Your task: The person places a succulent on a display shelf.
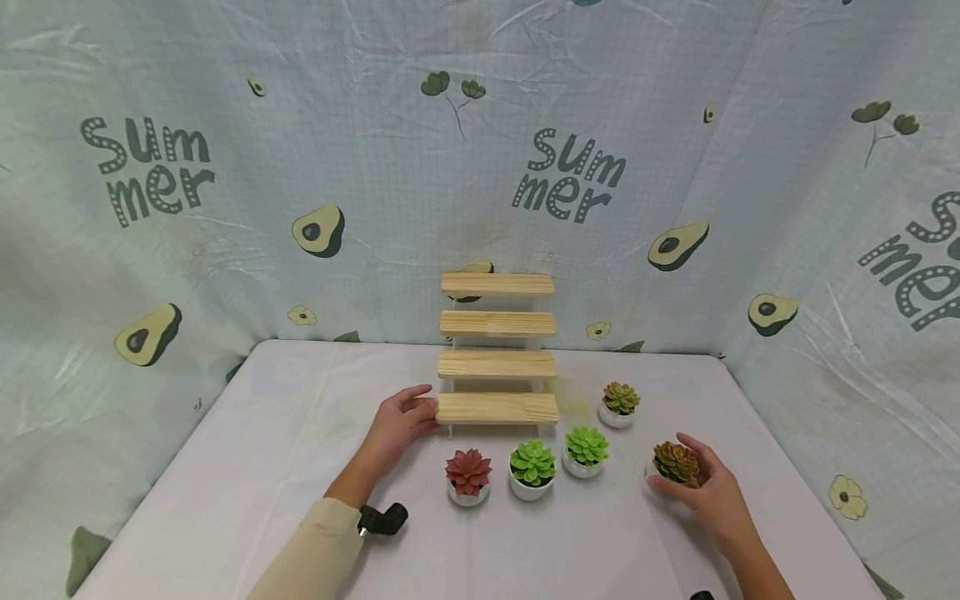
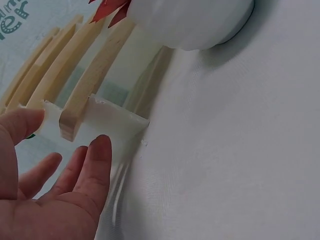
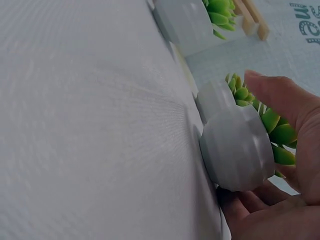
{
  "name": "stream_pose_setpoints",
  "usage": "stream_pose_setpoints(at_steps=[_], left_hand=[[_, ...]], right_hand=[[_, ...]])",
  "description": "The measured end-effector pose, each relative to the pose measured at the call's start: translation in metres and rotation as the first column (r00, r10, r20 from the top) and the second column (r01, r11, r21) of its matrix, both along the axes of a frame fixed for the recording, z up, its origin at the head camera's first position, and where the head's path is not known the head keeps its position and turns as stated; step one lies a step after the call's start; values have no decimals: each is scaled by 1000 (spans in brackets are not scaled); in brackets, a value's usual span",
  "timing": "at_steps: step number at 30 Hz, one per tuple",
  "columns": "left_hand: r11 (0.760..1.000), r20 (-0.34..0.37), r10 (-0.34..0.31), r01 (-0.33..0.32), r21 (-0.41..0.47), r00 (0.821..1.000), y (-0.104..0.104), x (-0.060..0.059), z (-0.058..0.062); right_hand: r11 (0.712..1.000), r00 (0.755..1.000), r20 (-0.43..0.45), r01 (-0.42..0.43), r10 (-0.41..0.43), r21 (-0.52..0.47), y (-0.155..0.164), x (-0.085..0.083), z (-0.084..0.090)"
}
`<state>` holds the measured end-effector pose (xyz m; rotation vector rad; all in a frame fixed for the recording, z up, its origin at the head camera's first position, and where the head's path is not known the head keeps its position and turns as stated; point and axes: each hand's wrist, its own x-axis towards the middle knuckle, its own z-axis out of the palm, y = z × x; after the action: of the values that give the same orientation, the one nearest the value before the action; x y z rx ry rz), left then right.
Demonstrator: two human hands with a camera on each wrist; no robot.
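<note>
A wooden four-tier stand (image 1: 497, 407) with whitish side panels stands at the back middle of the table. My left hand (image 1: 401, 427) is beside its lowest left end, fingers loosely spread; in the left wrist view the fingertips are close to the side panel (image 2: 117, 127), and contact is hard to tell. At the right, my right hand (image 1: 712, 496) curves round a potted succulent (image 1: 675, 463) with reddish-green leaves, thumb on one side and fingers on the other. Its white pot (image 3: 237, 150) rests on the table in the right wrist view.
Left of the right hand, a red succulent (image 1: 468, 472), a green succulent (image 1: 532, 464) and another green one (image 1: 587, 447) stand in white pots. Behind them is a brownish-green succulent (image 1: 621, 399). A printed curtain (image 1: 420, 183) surrounds the white table (image 1: 247, 467).
</note>
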<state>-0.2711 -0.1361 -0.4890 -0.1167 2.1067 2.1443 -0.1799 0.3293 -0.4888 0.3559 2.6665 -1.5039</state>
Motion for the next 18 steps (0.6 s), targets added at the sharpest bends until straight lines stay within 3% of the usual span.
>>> stream_pose_setpoints(at_steps=[18], left_hand=[[995, 6, -81, 81, -52, 997, -2, -9, 0]], right_hand=[[1000, 999, 35, 15, -15, 7, 2, 2, -3]])
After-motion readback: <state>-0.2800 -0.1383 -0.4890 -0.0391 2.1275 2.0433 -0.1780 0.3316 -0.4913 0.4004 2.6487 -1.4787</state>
